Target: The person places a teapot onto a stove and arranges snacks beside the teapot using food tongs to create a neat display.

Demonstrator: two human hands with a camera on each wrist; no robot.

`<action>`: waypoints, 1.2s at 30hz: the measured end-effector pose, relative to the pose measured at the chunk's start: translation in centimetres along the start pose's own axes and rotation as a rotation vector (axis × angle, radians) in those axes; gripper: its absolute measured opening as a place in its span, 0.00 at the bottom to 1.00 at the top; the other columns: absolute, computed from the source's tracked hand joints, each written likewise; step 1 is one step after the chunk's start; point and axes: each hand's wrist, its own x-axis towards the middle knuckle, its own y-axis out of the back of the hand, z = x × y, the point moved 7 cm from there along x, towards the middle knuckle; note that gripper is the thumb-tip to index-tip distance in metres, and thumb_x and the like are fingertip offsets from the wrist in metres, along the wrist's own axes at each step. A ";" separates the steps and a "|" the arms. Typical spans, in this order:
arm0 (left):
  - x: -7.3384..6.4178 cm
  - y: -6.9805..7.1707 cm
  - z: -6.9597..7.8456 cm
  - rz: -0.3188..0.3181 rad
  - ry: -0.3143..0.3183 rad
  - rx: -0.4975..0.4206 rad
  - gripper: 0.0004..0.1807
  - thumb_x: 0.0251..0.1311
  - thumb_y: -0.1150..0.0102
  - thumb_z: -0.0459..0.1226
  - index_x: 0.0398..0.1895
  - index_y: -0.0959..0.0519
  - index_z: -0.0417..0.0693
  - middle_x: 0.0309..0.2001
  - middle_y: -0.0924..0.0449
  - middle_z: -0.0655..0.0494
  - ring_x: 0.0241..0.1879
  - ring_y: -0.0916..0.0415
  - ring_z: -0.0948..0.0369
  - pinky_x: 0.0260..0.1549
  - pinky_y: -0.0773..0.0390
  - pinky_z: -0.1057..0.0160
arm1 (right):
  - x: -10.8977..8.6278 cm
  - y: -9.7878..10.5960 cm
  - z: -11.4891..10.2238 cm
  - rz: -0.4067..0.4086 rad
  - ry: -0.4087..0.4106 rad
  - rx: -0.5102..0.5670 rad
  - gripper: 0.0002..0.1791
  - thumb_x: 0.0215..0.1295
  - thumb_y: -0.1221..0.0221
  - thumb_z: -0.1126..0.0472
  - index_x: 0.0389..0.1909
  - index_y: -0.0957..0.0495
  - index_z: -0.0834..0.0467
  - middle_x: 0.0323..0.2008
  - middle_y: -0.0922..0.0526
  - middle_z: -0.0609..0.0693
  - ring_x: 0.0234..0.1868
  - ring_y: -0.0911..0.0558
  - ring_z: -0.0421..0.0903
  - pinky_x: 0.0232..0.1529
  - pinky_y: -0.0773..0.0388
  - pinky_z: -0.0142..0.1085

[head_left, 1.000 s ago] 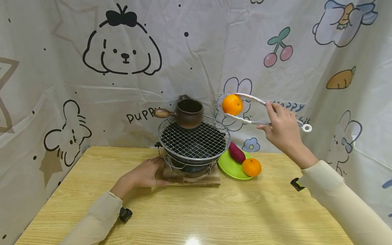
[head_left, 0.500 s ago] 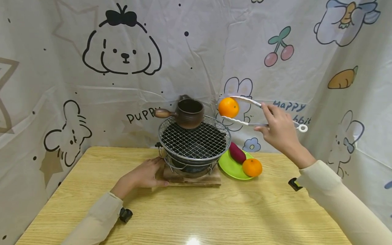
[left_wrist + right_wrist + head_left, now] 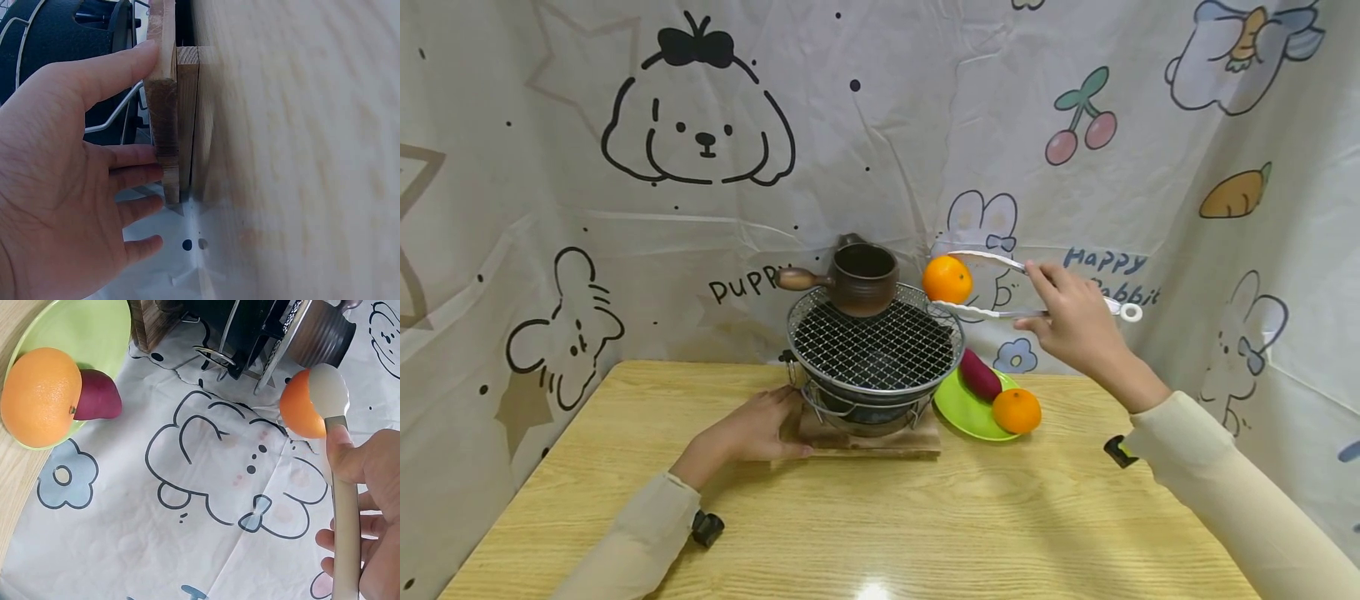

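In the head view my right hand (image 3: 1075, 321) holds white-tipped tongs (image 3: 992, 314), whose arms pinch an orange (image 3: 947, 279) in the air. The orange is close to the right rim of a round tabletop grill (image 3: 880, 350) with a wire mesh top. On the mesh, toward the back, stands a brown side-handled pot (image 3: 865, 287). My left hand (image 3: 756, 425) rests against the left end of the wooden board (image 3: 872, 442) under the grill. The left wrist view shows the thumb on the board's edge and the fairly straight fingers (image 3: 134, 178) touching its end.
Right of the grill, a green plate (image 3: 958, 408) bears a purple sweet potato (image 3: 981, 377) and a second orange fruit (image 3: 1017, 411) at its edge. A printed cloth (image 3: 865, 108) hangs behind and beside the wooden table (image 3: 925, 525).
My right hand has moved left and down, bringing the tongs and the orange toward the grill. The left hand stays in place at the board.
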 end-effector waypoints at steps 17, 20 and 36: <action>0.1 -0.1 0.0 -0.011 0.010 -0.001 0.55 0.58 0.36 0.63 0.71 0.36 0.25 0.70 0.33 0.28 0.70 0.36 0.34 0.71 0.37 0.36 | 0.4 -0.3 -0.7 -0.031 0.075 0.001 0.46 0.57 0.26 0.58 0.74 0.35 0.66 0.60 0.25 0.66 0.53 0.23 0.63 0.61 0.29 0.61; 0.0 -0.2 -0.1 -0.016 0.014 -0.007 0.55 0.58 0.37 0.64 0.71 0.36 0.25 0.70 0.34 0.27 0.71 0.36 0.34 0.71 0.37 0.36 | 0.5 -0.4 -0.7 -0.035 0.085 -0.004 0.46 0.57 0.26 0.58 0.73 0.35 0.67 0.61 0.25 0.66 0.53 0.23 0.63 0.61 0.28 0.61; -0.2 0.0 0.1 -0.014 0.013 -0.008 0.52 0.58 0.35 0.62 0.70 0.34 0.28 0.69 0.32 0.30 0.70 0.35 0.35 0.70 0.36 0.37 | 1.0 -0.7 -1.2 -0.064 0.108 -0.015 0.45 0.58 0.26 0.57 0.73 0.35 0.67 0.61 0.25 0.66 0.50 0.22 0.63 0.57 0.26 0.59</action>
